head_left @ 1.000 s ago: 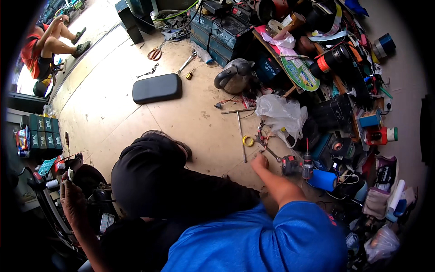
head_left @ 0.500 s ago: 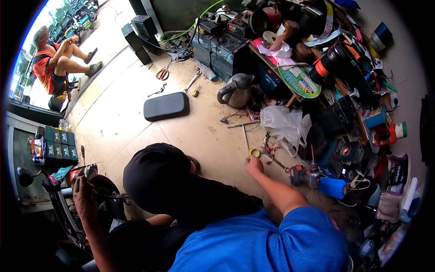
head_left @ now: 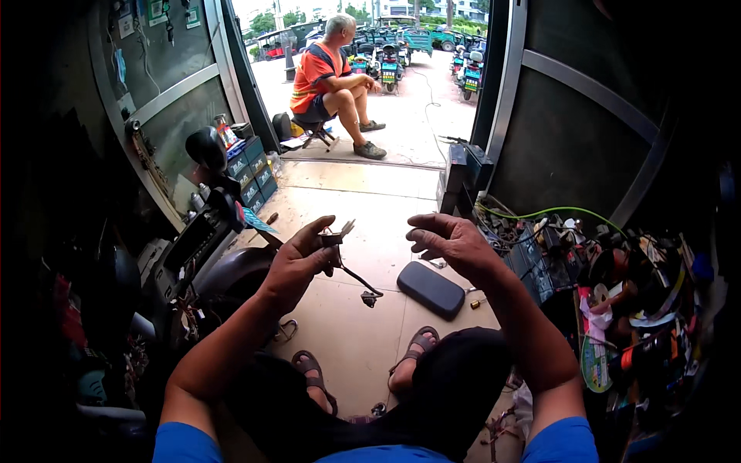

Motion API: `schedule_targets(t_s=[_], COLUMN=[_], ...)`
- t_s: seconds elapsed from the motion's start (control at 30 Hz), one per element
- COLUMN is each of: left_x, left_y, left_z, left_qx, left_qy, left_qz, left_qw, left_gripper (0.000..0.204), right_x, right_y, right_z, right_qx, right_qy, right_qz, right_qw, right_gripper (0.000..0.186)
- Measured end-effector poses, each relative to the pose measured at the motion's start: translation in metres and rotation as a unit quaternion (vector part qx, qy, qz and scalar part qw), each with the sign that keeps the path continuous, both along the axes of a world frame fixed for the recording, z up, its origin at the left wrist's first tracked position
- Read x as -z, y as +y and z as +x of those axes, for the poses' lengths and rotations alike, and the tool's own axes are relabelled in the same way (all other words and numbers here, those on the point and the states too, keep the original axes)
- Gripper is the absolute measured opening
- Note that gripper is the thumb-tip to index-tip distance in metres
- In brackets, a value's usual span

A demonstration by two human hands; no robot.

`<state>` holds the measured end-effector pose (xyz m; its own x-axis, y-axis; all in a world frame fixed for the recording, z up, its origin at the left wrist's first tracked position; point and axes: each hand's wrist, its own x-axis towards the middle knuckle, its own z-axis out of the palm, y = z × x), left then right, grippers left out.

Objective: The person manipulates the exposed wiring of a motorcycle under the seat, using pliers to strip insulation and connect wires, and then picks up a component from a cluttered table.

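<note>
Near the middle of the frame, the left grip (head_left: 297,266) pinches a small dark part (head_left: 330,240) between thumb and fingertips. A pale tip (head_left: 347,228) sticks up from its right side, and a short black cable (head_left: 358,281) hangs below it, ending in a dark plug (head_left: 370,299) that dangles free above the floor (head_left: 363,204). Right of centre, the right grip (head_left: 455,243) is released: its fingers are half bent toward the part, well apart from it, with nothing seen in them.

To handle this well, I would keep the left pinch on the part's body and off the cable, so the joint takes no strain. The right grip would do best to steady the plug by its housing, turn it to show its face, and check for bent or dirty contacts before any push. Pulling by the cable could loosen a wire. Light from the doorway helps, so the part is best held up toward it.

Any marking on the part is too small to tell. At left of centre, stacked dark boxes (head_left: 253,176) bear pale lettering, and a blue card (head_left: 256,221) lies just below them. At the upper left, small green and white cards (head_left: 158,11) hang on the glass; at the lower right, a green label (head_left: 594,364) has a rounded edge. Their finer print is unclear.
</note>
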<state>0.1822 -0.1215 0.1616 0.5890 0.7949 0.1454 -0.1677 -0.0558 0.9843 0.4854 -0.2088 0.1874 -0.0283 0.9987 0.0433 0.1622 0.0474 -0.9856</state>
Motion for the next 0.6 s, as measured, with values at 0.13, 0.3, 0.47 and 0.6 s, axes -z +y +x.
schedule_targets(t_s=[0.13, 0.3, 0.47, 0.6], left_x=[-0.016, -0.005, 0.014, 0.016], left_y=[0.002, 0.005, 0.018, 0.026], left_z=[0.001, -0.002, -0.023, -0.031], left_qx=[0.016, -0.01, -0.026, -0.004], left_qy=[0.001, -0.027, -0.066, -0.09], left_qz=[0.023, 0.044, -0.029, -0.053], left_qw=[1.0, 0.999, 0.997, 0.995], left_gripper=[0.06, 0.04, 0.021, 0.024], right_x=[-0.037, -0.008, -0.004, -0.008], right_y=[0.037, 0.054, 0.067, 0.068], right_z=[-0.069, -0.098, -0.103, -0.106], right_qx=[-0.084, -0.049, -0.03, 0.011], right_qy=[0.047, 0.103, 0.11, 0.069], right_qz=[-0.037, 0.018, -0.019, 0.013], right_qw=[0.995, 0.993, 0.993, 0.997], right_gripper=[0.047, 0.04, 0.038, 0.036])
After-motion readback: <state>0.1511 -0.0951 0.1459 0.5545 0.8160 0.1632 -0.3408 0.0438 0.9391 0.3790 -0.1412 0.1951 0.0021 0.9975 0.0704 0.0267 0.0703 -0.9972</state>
